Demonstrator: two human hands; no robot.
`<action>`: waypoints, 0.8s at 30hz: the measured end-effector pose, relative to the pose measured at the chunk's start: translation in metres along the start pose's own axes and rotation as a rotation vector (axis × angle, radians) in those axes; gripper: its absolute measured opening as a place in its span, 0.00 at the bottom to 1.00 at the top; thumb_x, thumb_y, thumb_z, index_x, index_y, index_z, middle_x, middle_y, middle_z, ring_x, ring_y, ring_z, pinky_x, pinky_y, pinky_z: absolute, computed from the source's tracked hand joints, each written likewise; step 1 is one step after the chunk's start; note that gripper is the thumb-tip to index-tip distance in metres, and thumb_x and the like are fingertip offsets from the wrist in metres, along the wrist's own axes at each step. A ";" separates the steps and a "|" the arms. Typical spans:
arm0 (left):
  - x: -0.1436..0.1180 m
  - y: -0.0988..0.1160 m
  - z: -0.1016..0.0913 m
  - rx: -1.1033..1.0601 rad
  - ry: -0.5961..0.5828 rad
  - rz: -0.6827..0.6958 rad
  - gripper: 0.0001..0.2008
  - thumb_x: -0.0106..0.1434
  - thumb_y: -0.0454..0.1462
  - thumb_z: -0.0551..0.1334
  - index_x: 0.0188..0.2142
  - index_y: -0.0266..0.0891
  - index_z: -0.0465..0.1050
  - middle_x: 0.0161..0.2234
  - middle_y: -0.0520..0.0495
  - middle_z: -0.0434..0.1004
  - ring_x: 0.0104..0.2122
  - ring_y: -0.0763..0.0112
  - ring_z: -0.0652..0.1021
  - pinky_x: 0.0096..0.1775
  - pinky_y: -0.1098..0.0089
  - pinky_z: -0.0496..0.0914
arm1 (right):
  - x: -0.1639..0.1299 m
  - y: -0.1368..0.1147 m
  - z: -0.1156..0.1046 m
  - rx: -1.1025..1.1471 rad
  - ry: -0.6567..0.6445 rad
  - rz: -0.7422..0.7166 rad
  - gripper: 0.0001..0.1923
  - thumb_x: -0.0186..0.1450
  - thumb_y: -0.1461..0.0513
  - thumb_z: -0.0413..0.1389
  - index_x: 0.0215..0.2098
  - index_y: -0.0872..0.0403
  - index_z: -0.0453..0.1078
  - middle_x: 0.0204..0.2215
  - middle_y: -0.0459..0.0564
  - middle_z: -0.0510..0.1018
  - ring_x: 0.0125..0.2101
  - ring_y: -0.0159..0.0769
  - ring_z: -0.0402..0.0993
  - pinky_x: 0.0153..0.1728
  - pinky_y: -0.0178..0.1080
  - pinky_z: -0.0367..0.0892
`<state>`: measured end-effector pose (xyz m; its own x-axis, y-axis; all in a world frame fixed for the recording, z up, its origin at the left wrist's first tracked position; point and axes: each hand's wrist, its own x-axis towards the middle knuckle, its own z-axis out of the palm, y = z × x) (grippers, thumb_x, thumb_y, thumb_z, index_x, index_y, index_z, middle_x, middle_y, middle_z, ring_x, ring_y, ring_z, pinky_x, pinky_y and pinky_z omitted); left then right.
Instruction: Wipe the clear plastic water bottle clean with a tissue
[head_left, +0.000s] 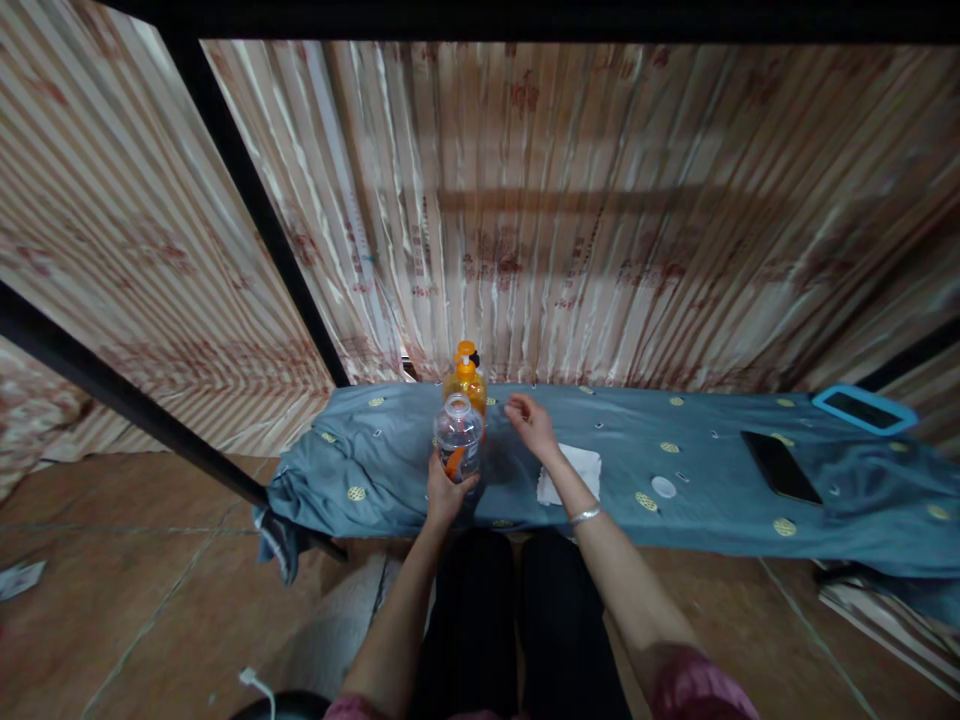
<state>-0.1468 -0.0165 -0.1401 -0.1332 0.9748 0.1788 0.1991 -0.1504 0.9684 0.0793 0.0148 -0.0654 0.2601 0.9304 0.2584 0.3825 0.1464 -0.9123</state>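
Note:
My left hand [448,492] is wrapped round the lower part of a clear plastic bottle [458,432], which stands upright with an uncapped mouth and an orange mark on its side. Directly behind it is an orange pump bottle [466,375], partly hidden by the clear one. To the right of both, my right hand [532,425] hovers above the cloth-covered surface, apart from the bottles. Its fingers are curled together, and whatever they may hold is too small to make out. Under my right wrist lies a folded white cloth [581,473].
A blue-green patterned sheet [701,430] covers the narrow surface. On its right lie a white round disc [664,487], a dark phone [781,466] and a blue-framed device [865,410]. Black metal bars [255,200] frame the space; a striped curtain [525,220] hangs behind.

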 end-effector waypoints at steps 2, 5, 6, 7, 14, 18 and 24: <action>-0.001 -0.002 0.000 0.008 0.003 0.002 0.40 0.42 0.31 0.81 0.55 0.43 0.71 0.53 0.41 0.79 0.55 0.47 0.81 0.61 0.46 0.75 | 0.034 -0.012 0.007 0.014 -0.006 -0.029 0.21 0.75 0.52 0.63 0.62 0.51 0.73 0.59 0.55 0.77 0.53 0.46 0.79 0.53 0.53 0.78; -0.002 -0.003 0.000 -0.006 -0.022 0.034 0.39 0.44 0.33 0.80 0.55 0.45 0.70 0.54 0.41 0.78 0.56 0.48 0.80 0.61 0.45 0.74 | 0.075 -0.027 0.017 0.033 -0.027 -0.057 0.21 0.75 0.52 0.63 0.62 0.51 0.73 0.60 0.55 0.77 0.53 0.46 0.79 0.53 0.53 0.78; -0.003 -0.003 0.000 -0.016 -0.030 0.046 0.39 0.44 0.33 0.79 0.56 0.46 0.70 0.54 0.41 0.77 0.56 0.49 0.80 0.61 0.45 0.74 | 0.085 -0.031 0.020 0.041 -0.036 -0.062 0.21 0.75 0.53 0.63 0.62 0.51 0.73 0.60 0.55 0.77 0.53 0.46 0.79 0.53 0.53 0.78; -0.004 -0.003 -0.001 -0.027 -0.037 0.052 0.39 0.45 0.33 0.79 0.56 0.46 0.70 0.55 0.41 0.77 0.57 0.49 0.80 0.62 0.44 0.74 | 0.094 -0.034 0.023 0.049 -0.047 -0.067 0.21 0.75 0.53 0.63 0.62 0.51 0.73 0.60 0.55 0.77 0.53 0.46 0.79 0.53 0.54 0.77; -0.007 0.001 -0.002 -0.103 -0.072 0.023 0.42 0.44 0.34 0.78 0.59 0.43 0.69 0.56 0.42 0.77 0.58 0.48 0.79 0.65 0.43 0.70 | 0.121 -0.055 0.045 0.146 -0.136 -0.089 0.22 0.74 0.52 0.64 0.62 0.52 0.72 0.60 0.55 0.77 0.53 0.47 0.79 0.53 0.54 0.77; -0.007 0.003 -0.002 -0.117 -0.073 0.026 0.41 0.44 0.32 0.78 0.58 0.43 0.70 0.56 0.40 0.78 0.59 0.48 0.79 0.65 0.43 0.70 | 0.125 -0.063 0.046 0.195 -0.149 -0.088 0.22 0.74 0.52 0.64 0.62 0.52 0.72 0.59 0.55 0.77 0.52 0.46 0.80 0.52 0.54 0.78; -0.007 0.003 0.000 -0.076 -0.063 0.019 0.42 0.43 0.30 0.79 0.58 0.45 0.70 0.58 0.41 0.78 0.60 0.47 0.79 0.65 0.43 0.71 | 0.092 -0.047 0.029 0.236 -0.028 -0.063 0.21 0.75 0.52 0.63 0.62 0.51 0.72 0.60 0.56 0.77 0.54 0.47 0.79 0.53 0.54 0.77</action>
<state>-0.1456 -0.0237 -0.1388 -0.0688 0.9798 0.1879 0.1265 -0.1782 0.9758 0.0592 0.1038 -0.0077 0.2162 0.9254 0.3113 0.1787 0.2759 -0.9444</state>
